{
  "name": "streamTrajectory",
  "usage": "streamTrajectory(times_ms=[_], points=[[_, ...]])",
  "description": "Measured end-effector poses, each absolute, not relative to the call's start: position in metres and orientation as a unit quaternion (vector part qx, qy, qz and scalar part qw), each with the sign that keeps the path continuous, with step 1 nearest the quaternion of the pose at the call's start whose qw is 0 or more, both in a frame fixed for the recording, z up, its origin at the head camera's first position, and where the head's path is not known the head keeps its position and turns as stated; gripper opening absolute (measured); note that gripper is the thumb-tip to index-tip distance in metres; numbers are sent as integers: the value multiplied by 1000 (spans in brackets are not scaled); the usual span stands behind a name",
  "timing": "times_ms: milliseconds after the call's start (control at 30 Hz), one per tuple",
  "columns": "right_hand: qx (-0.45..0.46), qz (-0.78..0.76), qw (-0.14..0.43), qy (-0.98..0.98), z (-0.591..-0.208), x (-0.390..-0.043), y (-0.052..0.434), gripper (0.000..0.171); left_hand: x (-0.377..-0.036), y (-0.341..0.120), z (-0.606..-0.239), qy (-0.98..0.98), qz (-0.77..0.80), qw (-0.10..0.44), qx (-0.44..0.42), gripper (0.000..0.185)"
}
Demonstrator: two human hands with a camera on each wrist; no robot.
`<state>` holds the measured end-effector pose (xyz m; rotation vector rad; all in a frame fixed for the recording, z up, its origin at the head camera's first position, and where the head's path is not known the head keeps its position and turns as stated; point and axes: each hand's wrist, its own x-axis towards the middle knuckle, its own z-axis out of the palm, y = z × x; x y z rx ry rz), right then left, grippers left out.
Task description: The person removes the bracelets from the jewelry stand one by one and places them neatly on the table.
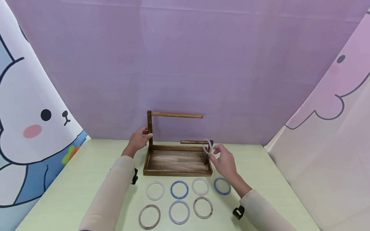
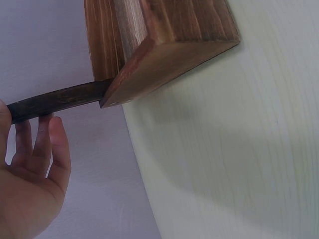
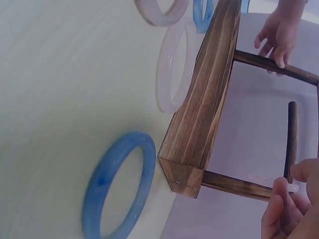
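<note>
Head view: wooden stand is set at table centre, tall post at its 9 o'clock, short post at 3 o'clock, each w/ a horizontal bar. Tall post is gripped by left hand, fingers curled round it. A pale bangle is pinched by right hand right at the short post, by the low bar; whether it's threaded on the bar can't be told. Seven more bangles are laid in two rows at the stand's 6 o'clock; blue bangle lies at the far right of the upper row, just below the right hand.

Left wrist view: stand's base corner seen at 12 o'clock, dark post running to 9 o'clock, fingers wrapped behind it.

Right wrist view: blue bangle on table at 7 o'clock, base edge on the diagonal, right-hand fingertips at 4 o'clock clamped on the pale bangle next to the bar.
</note>
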<state>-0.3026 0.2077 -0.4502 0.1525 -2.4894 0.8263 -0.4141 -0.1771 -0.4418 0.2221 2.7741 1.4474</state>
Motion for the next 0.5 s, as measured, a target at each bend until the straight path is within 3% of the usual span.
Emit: streamTrajectory(times_ms=[500], points=[[34,334,223,-915,-454,-316,200,22,-414,-177,-443,886,457,-3,72,45]])
